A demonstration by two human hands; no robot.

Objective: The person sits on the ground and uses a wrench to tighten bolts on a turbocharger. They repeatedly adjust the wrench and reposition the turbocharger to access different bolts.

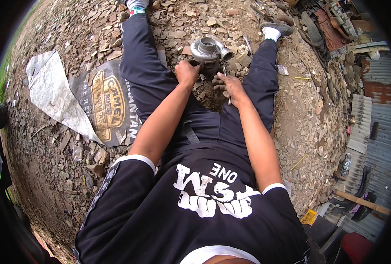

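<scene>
A silver turbocharger (206, 50) stands on the stony ground between my spread legs, its round opening facing up and a short outlet pointing right. Its lower part is dark and partly in shadow. My left hand (187, 73) is closed at the near left side of the turbocharger, its fingertips curled against the dark lower part and partly hidden. On the near right, my right hand (231, 88) is wrapped around a slim metal wrench (229, 101). One end of the wrench shows below the palm, and its upper part reaches up beside the outlet.
Another shiny metal tool (247, 44) lies on the rubble right of the turbocharger. At left, a printed dark sheet (79, 88) and a torn whitish sheet (54, 94) lie flat. Corrugated metal sheets (382, 132), scrap and a bamboo pole (364, 202) line the right side.
</scene>
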